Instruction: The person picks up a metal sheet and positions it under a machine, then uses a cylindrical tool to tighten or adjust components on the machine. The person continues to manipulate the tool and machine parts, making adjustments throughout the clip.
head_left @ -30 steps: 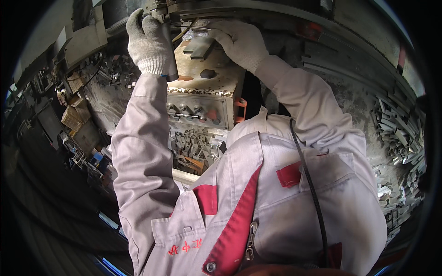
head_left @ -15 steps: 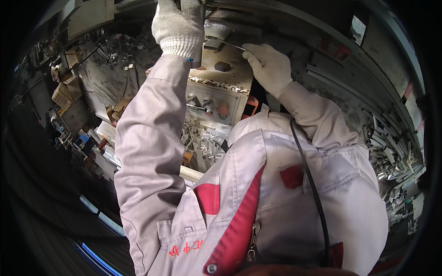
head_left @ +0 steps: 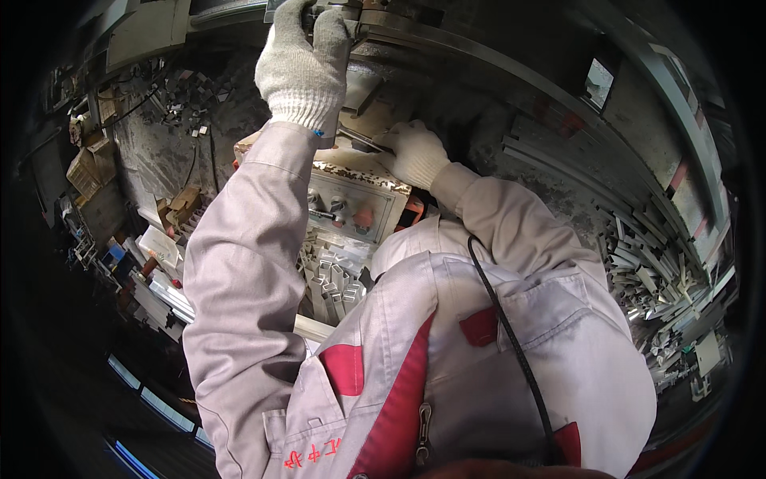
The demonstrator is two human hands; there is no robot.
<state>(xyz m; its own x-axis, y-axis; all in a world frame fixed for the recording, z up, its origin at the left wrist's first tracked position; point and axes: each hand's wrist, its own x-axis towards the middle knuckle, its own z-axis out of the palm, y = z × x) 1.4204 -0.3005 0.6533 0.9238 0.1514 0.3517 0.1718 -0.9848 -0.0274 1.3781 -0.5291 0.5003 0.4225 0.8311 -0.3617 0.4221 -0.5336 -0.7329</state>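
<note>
My left hand (head_left: pixel 302 76), in a pale knitted glove, reaches to the top edge of the view. Its fingers bend around a metal part of the machine (head_left: pixel 351 16); what lies under the fingertips is hidden. Lower and to the right, my gloved right hand (head_left: pixel 419 153) is closed on a thin metal rod (head_left: pixel 363 139). The rod points left over the worn machine top (head_left: pixel 351 160), close to my left cuff. A short grey metal piece (head_left: pixel 361 94) lies on that machine top, beyond the rod.
Below the machine top is a control panel (head_left: pixel 355 209) with knobs. Cut metal pieces (head_left: pixel 331 279) lie in a heap under it. Long metal profiles (head_left: pixel 558 168) and piled offcuts (head_left: pixel 654 263) are on the right. Cardboard boxes (head_left: pixel 86 168) stand at the left.
My right hand has moved left and nearer with the rod, whose tip is now lower over the machine top. The left hand stays by the machine, slightly lower in view. The whole view has shifted a little.
</note>
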